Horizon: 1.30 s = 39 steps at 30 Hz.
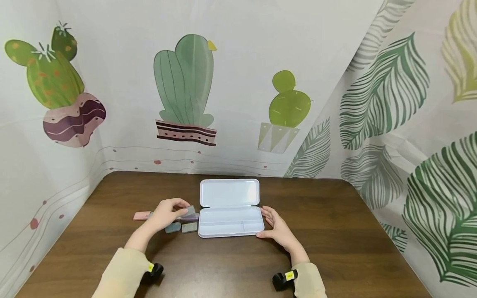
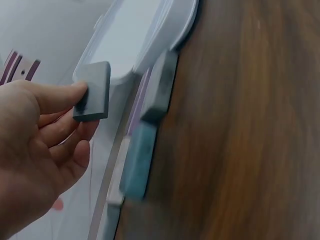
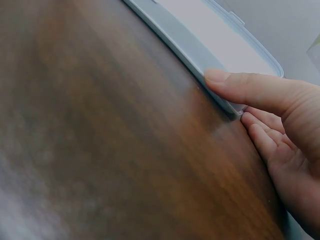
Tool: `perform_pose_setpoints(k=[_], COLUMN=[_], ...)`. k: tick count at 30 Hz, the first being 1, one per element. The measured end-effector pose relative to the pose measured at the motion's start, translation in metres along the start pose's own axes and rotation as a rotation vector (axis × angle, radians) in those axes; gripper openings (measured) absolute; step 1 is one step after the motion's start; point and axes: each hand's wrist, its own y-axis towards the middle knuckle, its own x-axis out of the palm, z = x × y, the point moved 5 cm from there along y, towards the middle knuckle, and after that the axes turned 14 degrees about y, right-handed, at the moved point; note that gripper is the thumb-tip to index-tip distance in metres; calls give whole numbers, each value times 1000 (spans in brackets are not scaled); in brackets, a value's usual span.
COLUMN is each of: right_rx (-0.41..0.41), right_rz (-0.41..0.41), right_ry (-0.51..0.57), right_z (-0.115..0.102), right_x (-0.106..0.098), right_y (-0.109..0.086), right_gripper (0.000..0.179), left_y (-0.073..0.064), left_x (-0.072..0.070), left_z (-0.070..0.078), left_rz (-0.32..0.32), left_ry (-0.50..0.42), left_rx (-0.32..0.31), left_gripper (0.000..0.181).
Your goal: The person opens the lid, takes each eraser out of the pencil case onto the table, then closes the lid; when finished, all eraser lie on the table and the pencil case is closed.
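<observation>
My left hand [image 1: 166, 212] pinches a grey rectangular eraser [image 2: 93, 92] between thumb and fingers. It holds it up above a group of erasers, just left of an open pale-blue pencil case [image 1: 231, 236]. Under and beside this hand lie a blue-green eraser [image 2: 138, 162], another grey eraser [image 2: 160, 86], a purple eraser [image 1: 193, 217] and a whitish one [image 2: 119, 172]. On the case's right end, my right hand [image 1: 278, 230] grips the near corner, thumb at the front rim and fingers along the short side. The case's lid [image 1: 229, 193] stands raised behind its divided tray.
At the group's left end lies a pink eraser [image 1: 141, 215]. Everything rests on a dark brown wooden table [image 1: 223, 265]. A fabric backdrop [image 1: 238, 82] printed with cacti and leaves rises behind the table's far edge.
</observation>
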Motion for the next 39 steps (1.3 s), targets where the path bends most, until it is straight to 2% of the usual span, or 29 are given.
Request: perform_pose_setpoints(k=[9, 17, 21, 29, 39], right_rx=[0, -7, 0, -6, -15], right_rz=[-5, 2, 0, -13, -9], right_ry=[9, -11, -5, 7, -1], right_z=[0, 0, 0, -1, 0], right_x=[0, -1, -1, 0, 0], right_y=[1, 2, 2, 0, 1], right_gripper=[97, 97, 97, 97, 96], left_y=[-18, -32, -38, -46, -45], left_x=[-18, -31, -35, -36, -33], left_z=[-26, -47, -54, -64, -59], left_rz=[-78, -214, -255, -280, -278], left_ry=[24, 1, -3, 13, 42], left_rx=[-9, -10, -13, -28, -14], left_gripper=[13, 18, 20, 17, 17])
